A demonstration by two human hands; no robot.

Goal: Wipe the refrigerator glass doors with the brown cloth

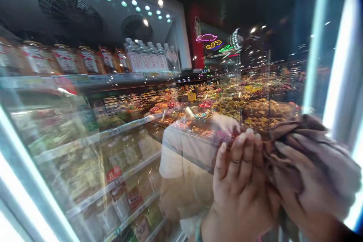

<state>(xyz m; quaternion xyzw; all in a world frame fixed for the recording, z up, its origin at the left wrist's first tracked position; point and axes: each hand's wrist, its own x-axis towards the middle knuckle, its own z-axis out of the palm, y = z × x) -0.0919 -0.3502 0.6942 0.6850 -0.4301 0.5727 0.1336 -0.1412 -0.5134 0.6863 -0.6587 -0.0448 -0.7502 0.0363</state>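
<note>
In the head view, my left hand (241,185) lies flat against a glass pane at the lower right, its fingers stretched upward and a greenish band at the wrist. Just right of it, my right hand (312,185) grips a crumpled brownish-purple cloth (295,132) near the glass. The cloth spreads over and beyond the right hand's fingers. A reflection of a light-coloured sleeve and a hand shows in the pane beside my left hand.
Behind the glass, bottles (66,58) stand on a lit upper shelf (99,79), with packaged goods on lower shelves. Bright light strips (25,196) run along both sides. Food displays and neon signs (214,43) are reflected in the pane.
</note>
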